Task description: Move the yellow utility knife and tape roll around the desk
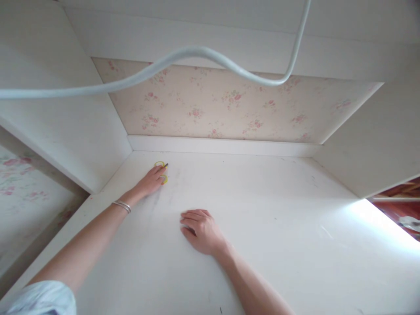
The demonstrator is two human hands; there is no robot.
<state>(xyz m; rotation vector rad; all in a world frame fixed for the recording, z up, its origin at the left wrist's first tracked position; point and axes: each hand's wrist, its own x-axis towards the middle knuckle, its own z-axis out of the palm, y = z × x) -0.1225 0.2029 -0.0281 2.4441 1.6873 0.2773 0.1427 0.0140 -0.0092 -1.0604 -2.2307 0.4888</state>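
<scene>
My left hand [152, 180] reaches to the far left of the white tabletop [249, 192], its fingers closed over what looks like a pair of scissors with yellow finger loops [164, 179]. The hand covers most of the scissors. A short dark tip [166, 165] sticks out past the fingers; what it belongs to is unclear. Nearer to me, my right hand [201, 229] rests palm down on the tabletop with nothing in it. Its thumb stands apart from the fingers, which are slightly bent.
A pale cable [197, 51] hangs across the upper view, close to the camera. White side panels [95, 113] flank the tabletop, and a low white ledge [223, 145] runs along its back below floral wallpaper [197, 100]. Red-brown things [397, 210] show beyond the right edge.
</scene>
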